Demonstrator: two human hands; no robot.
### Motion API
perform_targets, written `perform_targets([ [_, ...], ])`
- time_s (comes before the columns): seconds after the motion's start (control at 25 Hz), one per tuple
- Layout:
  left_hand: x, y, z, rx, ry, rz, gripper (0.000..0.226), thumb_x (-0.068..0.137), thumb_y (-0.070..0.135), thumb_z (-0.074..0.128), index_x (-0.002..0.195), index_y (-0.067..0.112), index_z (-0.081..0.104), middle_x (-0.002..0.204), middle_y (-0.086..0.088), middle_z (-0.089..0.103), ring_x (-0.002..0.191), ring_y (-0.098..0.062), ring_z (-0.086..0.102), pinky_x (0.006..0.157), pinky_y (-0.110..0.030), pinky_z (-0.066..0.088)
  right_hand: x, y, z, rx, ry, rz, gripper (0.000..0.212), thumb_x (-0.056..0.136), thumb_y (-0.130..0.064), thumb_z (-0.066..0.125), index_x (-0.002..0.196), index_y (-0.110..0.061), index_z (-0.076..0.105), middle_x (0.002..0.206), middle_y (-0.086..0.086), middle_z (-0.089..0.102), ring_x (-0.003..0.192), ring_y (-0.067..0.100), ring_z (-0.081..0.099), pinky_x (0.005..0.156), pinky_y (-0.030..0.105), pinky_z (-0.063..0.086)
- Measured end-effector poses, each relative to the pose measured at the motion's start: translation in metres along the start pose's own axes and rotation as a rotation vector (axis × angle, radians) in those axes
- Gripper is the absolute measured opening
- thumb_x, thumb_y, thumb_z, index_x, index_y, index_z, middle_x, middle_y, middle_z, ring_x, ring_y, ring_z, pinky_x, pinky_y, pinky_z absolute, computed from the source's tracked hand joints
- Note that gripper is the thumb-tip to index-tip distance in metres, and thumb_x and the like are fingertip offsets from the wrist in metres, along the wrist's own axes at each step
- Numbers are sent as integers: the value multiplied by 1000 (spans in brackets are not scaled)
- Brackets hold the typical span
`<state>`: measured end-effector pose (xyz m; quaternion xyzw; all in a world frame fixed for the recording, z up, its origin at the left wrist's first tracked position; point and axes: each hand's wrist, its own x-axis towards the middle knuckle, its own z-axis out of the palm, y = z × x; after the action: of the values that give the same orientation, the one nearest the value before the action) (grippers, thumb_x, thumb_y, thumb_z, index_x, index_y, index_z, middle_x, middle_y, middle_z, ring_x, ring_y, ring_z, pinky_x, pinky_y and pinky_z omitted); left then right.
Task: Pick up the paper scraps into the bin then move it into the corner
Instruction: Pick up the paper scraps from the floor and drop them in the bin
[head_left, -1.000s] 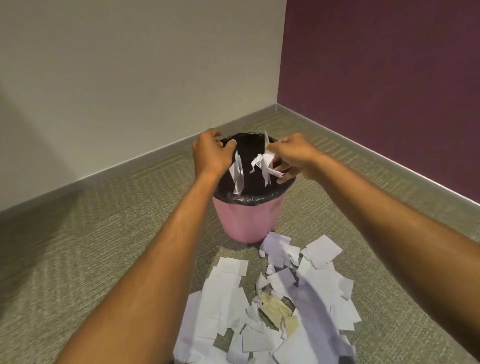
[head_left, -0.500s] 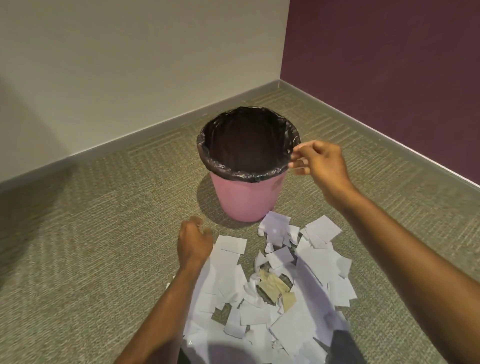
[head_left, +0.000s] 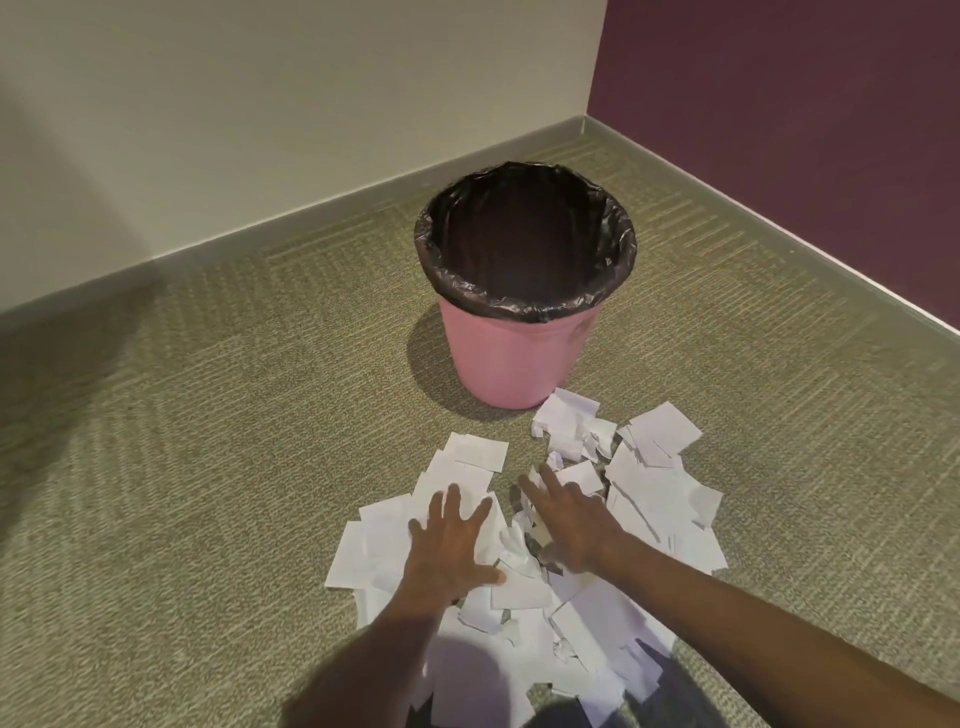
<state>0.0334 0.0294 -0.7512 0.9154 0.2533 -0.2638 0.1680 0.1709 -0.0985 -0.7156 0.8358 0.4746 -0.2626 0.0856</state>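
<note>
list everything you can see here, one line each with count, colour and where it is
bin: one, pink, upright on the carpet just beyond the paper pile, short of the corner
bin liner: one, black, folded over the bin's rim
paper scraps: many, too many to count, mostly white with a few tan pieces, spread on the carpet in front of the bin
carpet: one, olive green, covering the floor
walls: two, cream at left, dark purple at right, meeting in the far corner
skirting: grey, along the foot of both walls
left hand: one, fingers spread, palm down on the scraps
right hand: one, fingers spread, palm down on the scraps beside the left
</note>
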Motion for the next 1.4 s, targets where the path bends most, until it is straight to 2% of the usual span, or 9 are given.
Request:
perform_targets([
  [0.08, 2, 8, 5, 13, 12, -8, 97, 79, 59, 65, 152, 37, 5, 162, -10, -8, 148, -32, -3, 112, -57, 19, 6, 0, 7, -36, 31, 2, 95, 87, -29, 70, 154, -22, 3, 162, 15, -5, 125, 39, 45, 84, 43, 51],
  [0.2, 1, 15, 13, 51, 56, -15, 90, 83, 62, 58, 152, 34, 8, 161, -12, -2, 147, -32, 5, 110, -55, 24, 10, -1, 14, -43, 92, -43, 75, 91, -26, 63, 149, -18, 17, 155, 22, 16, 109, 37, 55, 73, 40, 53],
  [0.36, 3, 31, 13, 64, 87, 6, 88, 85, 66, 52, 152, 34, 6, 161, -16, -2, 147, -35, 5, 108, -57, 24, 6, -1, 11, 79, 176, -76, 54, 86, -2, 58, 135, -12, 38, 134, 16, 39, 101, 35, 59, 61, 34, 42],
  [0.6, 12, 44, 19, 145, 108, -22, 73, 87, 55, 57, 147, 34, 19, 157, -20, 9, 143, -37, 14, 100, -57, 35, -14, 12, -15, 329, 341, 9, 28, 87, -6, 61, 115, -9, 58, 116, 12, 58, 104, 34, 60, 72, 35, 46],
  [0.84, 12, 52, 15, 175, 209, 81, 39, 93, 22, 57, 130, 26, 43, 150, -10, 25, 130, -30, 34, 92, -45, 40, -39, 35, -27, 539, 470, 156, 28, 84, -10, 71, 112, -11, 64, 113, 10, 66, 104, 29, 62, 82, 35, 51],
  [0.96, 7, 56, 11, 176, 218, 148, 40, 89, 0, 49, 123, 19, 53, 148, -11, 30, 126, -30, 38, 91, -43, 40, -47, 36, -22, 563, 468, 170, 28, 83, -12, 73, 110, -11, 64, 110, 9, 67, 101, 28, 63, 79, 34, 51],
  [1.24, 4, 55, -9, -44, 235, 139, 24, 89, -6, 43, 106, 2, 58, 112, -18, 61, 101, -36, 61, 80, -39, 48, -57, 35, -32, 554, 487, 192, 25, 87, -10, 69, 111, -9, 64, 103, 10, 68, 94, 27, 65, 74, 35, 52],
  [1.32, 1, 55, -17, -42, 244, 108, 26, 84, -9, 43, 102, 3, 58, 104, -18, 65, 98, -36, 64, 75, -38, 48, -59, 32, -43, 576, 505, 191, 26, 86, -9, 70, 112, -9, 64, 100, 9, 69, 95, 23, 65, 71, 29, 52],
  [1.4, 2, 55, -23, -148, 268, 96, 31, 82, -11, 43, 101, 4, 63, 104, -15, 66, 98, -34, 65, 75, -37, 50, -63, 27, -56, 636, 515, 187, 24, 87, -8, 70, 110, -9, 64, 89, 6, 69, 79, 15, 66, 57, 9, 44],
])
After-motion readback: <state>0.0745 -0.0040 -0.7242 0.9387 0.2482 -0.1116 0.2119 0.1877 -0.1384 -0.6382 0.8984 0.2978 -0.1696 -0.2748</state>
